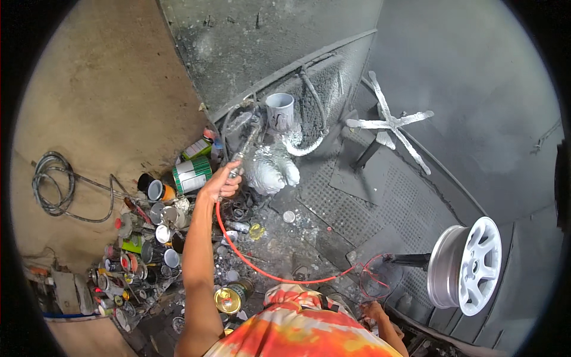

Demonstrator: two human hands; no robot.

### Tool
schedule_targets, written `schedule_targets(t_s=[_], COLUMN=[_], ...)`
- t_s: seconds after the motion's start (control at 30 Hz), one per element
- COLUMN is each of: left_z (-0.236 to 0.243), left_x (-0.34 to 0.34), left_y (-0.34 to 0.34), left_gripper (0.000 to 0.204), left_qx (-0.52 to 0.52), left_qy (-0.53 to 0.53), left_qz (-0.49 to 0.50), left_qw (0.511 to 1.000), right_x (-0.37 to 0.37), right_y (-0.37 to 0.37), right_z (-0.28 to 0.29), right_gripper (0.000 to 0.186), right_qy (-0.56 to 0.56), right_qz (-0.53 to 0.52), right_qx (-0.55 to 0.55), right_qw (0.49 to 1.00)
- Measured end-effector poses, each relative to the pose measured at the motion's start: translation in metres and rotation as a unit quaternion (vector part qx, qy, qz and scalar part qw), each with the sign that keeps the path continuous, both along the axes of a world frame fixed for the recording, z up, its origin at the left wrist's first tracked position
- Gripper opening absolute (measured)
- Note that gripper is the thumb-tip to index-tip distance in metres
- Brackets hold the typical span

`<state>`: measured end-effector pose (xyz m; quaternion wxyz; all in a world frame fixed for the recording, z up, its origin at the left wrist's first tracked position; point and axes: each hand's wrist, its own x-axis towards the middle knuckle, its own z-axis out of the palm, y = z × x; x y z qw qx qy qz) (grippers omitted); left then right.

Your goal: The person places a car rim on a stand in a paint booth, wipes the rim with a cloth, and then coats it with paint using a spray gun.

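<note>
The left hand (221, 183) closes around the grip of a paint-crusted spray gun (248, 138), whose grey cup (280, 110) stands upright above, against the booth wall (267, 53). A red hose (256, 268) runs from the gun across the floor toward the right hand (376, 312), low down; its grip cannot be told. A white alloy wheel (470, 266) sits mounted at the right.

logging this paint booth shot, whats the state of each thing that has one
left hand: raised, closed around the spray gun handle
spray gun: paint-crusted, cup upright
red hose: slack, curving across the floor
right hand: low by the hose, grip unclear
wheel rim: mounted sideways on a stand, coated white
paint cans: clustered, several open
</note>
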<state>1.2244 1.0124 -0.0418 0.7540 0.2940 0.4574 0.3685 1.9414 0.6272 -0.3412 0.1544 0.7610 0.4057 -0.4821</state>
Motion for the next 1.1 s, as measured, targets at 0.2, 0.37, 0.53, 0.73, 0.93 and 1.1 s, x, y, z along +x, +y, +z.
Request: schedule_targets(t_s=[0.2, 0.37, 0.53, 0.73, 0.93, 1.1], left_z=[-0.001, -0.008, -0.023, -0.042, -0.059, -0.044], left_x=[-0.022, -0.038, -0.038, -0.040, -0.022, -0.087], left_y=[0.007, 0.006, 0.012, 0.013, 0.023, 0.017], left_gripper=[0.038, 0.038, 0.045, 0.050, 0.054, 0.076], left_qx=[-0.002, -0.014, -0.003, -0.017, 0.026, 0.176], left_qy=[-0.010, -0.001, 0.037, 0.159, 0.341, 0.697], left_qz=[0.002, 0.002, -0.004, 0.069, 0.164, 0.243], left_qw=[1.000, 1.000, 0.999, 0.985, 0.925, 0.651], right_x=[-0.041, -0.071, -0.069, -0.067, -0.039, -0.025], right_y=[0.037, 0.055, 0.031, -0.012, -0.082, -0.137], right_z=[0.044, 0.085, 0.082, 0.089, 0.074, 0.055], right_gripper=[0.016, 0.018, 0.017, 0.017, 0.015, 0.022], right_qy=[0.122, 0.142, 0.124, 0.166, 0.180, 0.200], right_qz=[-0.052, -0.107, -0.106, -0.213, -0.340, -0.329], right_qx=[0.127, 0.173, 0.158, 0.119, 0.125, 0.155], right_qw=[0.983, 0.969, 0.974, 0.955, 0.914, 0.910])
